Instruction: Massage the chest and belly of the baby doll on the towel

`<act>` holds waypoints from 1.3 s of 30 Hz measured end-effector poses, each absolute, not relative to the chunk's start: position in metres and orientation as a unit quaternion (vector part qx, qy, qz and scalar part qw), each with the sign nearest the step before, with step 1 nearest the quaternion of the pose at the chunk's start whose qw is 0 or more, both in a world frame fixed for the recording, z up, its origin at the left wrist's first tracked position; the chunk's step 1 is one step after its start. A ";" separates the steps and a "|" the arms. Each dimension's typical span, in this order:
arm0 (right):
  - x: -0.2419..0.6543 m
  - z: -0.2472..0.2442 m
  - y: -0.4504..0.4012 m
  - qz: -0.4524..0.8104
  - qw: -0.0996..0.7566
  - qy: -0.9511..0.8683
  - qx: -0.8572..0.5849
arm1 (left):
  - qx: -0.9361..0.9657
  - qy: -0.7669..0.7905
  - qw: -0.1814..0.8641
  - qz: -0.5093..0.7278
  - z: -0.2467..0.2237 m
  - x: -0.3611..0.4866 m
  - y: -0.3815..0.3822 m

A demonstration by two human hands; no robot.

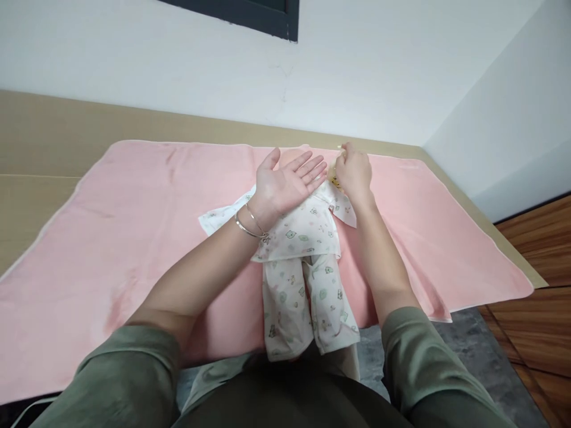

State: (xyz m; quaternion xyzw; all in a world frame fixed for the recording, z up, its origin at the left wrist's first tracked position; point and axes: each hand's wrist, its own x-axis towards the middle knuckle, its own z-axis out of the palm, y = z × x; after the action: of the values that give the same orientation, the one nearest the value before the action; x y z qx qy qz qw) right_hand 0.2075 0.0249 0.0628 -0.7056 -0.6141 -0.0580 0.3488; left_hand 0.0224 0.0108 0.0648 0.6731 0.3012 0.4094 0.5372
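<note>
A person in green sleeves leans over a low surface (pixel 40 142) covered by a pink blanket (pixel 134 226), seen from a camera on the person's head. A doll (pixel 303 238) dressed in a white printed baby suit lies on its back in the middle of the blanket, its head toward the far wall and its trouser legs hanging over the near edge toward the person. The left hand (pixel 285 184) hovers over the doll's chest and head with the palm turned upward and the fingers spread flat, its grip wide and holding nothing; two thin bracelets (pixel 252 226) circle the wrist. The right hand (pixel 354 172) rests at the doll's far shoulder, just beside the head, with the fingers curled in a narrow grip; it seems to pinch something small and yellowish there, though the view is too poor to say what. The doll's head is mostly hidden behind the left hand. A white wall (pixel 357 71) rises behind the surface, and wooden flooring (pixel 544 309) shows at right.
</note>
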 end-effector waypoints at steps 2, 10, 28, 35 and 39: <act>0.208 0.059 0.024 -0.059 0.349 -0.623 -0.698 | 0.603 0.294 0.610 0.423 0.070 0.008 -0.003; 0.196 0.066 0.006 -0.065 0.408 -0.666 -0.621 | 0.455 0.291 0.762 0.357 0.083 -0.009 -0.044; 0.097 0.088 -0.123 -0.042 0.344 -0.789 -0.506 | 0.656 0.322 0.566 0.383 0.126 -0.053 -0.100; 0.094 0.088 -0.132 -0.052 0.376 -0.788 -0.484 | 0.657 0.333 0.543 0.402 0.132 -0.039 -0.119; 0.093 0.083 -0.133 -0.029 0.420 -0.770 -0.480 | 0.630 0.332 0.571 0.409 0.131 -0.018 -0.136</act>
State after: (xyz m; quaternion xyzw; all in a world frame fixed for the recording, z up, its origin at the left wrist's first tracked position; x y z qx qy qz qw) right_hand 0.0934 -0.1332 0.0835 -0.4801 -0.7697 -0.0289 0.4198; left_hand -0.0184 -0.1364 0.1310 0.6296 0.3320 0.4091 0.5710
